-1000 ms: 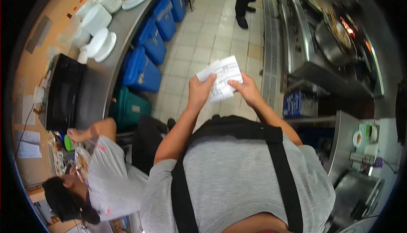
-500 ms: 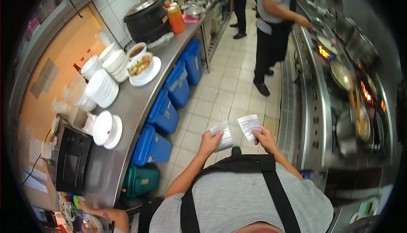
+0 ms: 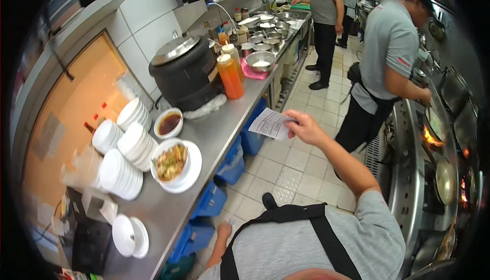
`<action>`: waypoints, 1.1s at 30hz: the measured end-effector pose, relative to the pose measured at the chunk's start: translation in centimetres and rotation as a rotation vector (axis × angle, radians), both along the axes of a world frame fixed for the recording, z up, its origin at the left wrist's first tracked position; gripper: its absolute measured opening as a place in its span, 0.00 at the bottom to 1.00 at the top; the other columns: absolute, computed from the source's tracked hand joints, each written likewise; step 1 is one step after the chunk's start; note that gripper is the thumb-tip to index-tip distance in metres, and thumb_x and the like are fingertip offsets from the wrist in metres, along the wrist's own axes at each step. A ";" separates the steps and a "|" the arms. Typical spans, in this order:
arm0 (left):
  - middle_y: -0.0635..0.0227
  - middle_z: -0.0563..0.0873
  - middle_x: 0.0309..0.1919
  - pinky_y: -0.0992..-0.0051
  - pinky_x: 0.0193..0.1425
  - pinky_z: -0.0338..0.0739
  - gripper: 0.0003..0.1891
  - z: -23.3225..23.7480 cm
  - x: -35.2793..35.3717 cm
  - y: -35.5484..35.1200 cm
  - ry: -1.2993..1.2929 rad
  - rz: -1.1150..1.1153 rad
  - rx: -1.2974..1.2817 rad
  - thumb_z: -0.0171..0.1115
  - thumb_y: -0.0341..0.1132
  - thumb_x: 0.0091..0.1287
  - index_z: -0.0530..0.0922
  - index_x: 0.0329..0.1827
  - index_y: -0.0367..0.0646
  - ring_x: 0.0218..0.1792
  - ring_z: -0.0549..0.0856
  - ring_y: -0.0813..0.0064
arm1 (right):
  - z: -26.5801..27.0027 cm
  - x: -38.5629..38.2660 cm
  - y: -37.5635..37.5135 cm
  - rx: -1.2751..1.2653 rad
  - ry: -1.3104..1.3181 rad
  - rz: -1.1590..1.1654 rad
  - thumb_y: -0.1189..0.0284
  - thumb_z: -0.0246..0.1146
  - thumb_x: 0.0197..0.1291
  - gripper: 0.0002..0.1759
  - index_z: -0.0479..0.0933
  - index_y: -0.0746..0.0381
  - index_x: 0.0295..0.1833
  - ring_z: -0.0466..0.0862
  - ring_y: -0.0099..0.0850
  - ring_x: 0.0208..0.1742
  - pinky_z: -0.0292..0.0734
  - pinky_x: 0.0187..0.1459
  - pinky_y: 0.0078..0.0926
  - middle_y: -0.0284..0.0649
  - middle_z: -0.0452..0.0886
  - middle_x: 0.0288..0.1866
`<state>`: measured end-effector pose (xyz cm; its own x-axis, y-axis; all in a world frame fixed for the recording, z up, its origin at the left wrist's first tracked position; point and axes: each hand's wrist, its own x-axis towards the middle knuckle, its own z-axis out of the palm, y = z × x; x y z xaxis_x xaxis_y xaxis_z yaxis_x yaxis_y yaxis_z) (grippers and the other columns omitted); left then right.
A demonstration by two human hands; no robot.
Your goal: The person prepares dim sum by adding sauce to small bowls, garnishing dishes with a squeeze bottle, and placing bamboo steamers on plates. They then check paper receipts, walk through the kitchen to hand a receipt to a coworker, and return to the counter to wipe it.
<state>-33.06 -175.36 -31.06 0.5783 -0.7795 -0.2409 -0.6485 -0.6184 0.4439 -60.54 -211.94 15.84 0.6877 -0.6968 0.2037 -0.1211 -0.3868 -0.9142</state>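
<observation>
My right hand is raised ahead of me, thumb and fingers closed on a printed paper slip. The slip is held out toward the steel counter's edge. Low beside my apron, my left hand hangs closed, with a white edge of paper showing at its fingers. On the counter left of the slip stand a bowl of food on a white plate and a bowl of dark sauce.
Stacked white bowls, a black soup warmer and an orange squeeze bottle stand on the counter. Blue bins sit below. At right, a co-worker works at the stove, near a flame.
My right hand has moved up and left with its slip, toward the counter. My left hand has dropped down beside my body. The view has swung, and the stove co-worker now appears closer.
</observation>
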 end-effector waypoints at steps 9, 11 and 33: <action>0.44 0.82 0.33 0.56 0.41 0.75 0.16 5.5 9.9 -17.1 0.209 0.066 0.322 0.50 0.37 0.58 0.79 0.40 0.34 0.38 0.81 0.48 | 11.8 11.7 -27.8 -0.522 0.055 -0.069 0.79 0.53 0.58 0.14 0.75 0.64 0.50 0.76 0.18 0.21 0.73 0.24 0.18 0.33 0.77 0.24; 0.44 0.82 0.33 0.56 0.41 0.75 0.16 6.7 11.8 -23.1 0.232 0.091 0.208 0.50 0.37 0.58 0.79 0.40 0.34 0.38 0.81 0.48 | 14.9 14.7 -35.1 -0.561 0.029 -0.116 0.77 0.54 0.59 0.14 0.74 0.65 0.51 0.75 0.19 0.19 0.72 0.22 0.19 0.33 0.76 0.22; 0.47 0.82 0.40 0.57 0.44 0.75 0.16 6.8 -5.2 -41.4 0.258 0.947 0.091 0.49 0.39 0.62 0.78 0.40 0.35 0.41 0.81 0.50 | 37.7 54.1 -80.3 0.432 -0.910 0.375 0.82 0.56 0.54 0.04 0.71 0.64 0.35 0.75 0.30 0.24 0.77 0.30 0.31 0.41 0.75 0.28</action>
